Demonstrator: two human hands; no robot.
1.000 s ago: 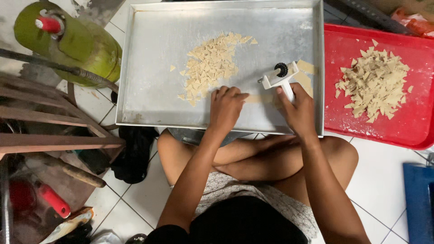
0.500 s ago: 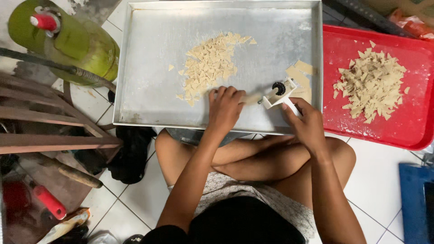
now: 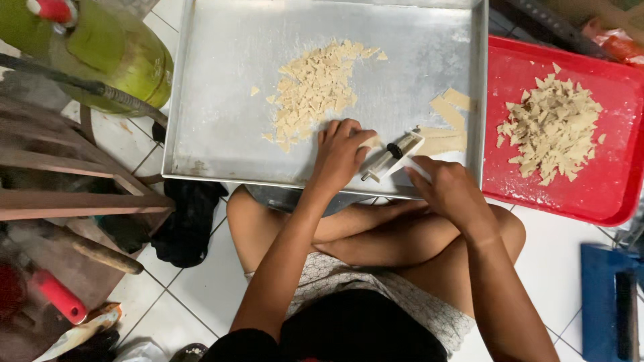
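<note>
Cutter [image 3: 392, 155]: white roller tool, lying on the tray [image 3: 221, 100] near its front rim, between my two hands.
Axis: I read its long axis as running 8 to 2 o'clock, handle end towards the right hand.
Right hand [image 3: 451, 189]: fingers curled, closed round the cutter's handle end at 4 o'clock of the tool; nearer hand to it.
Left hand [image 3: 341, 153]: fingers bent, tips pressed down on dough just at 9 o'clock of the cutter; holds nothing that I can see.
Strips [image 3: 446, 127]: uncut dough at 1 o'clock of the cutter, by the tray's right wall.
Pile [image 3: 318, 90]: cut bits at 11 o'clock of the left hand.
Surface: floured metal tray, resting over crossed legs.
Room: tiled floor; red tray [image 3: 604, 194] with more bits at 3 o'clock; green cylinder [image 3: 100, 53] at 10 o'clock.
</note>
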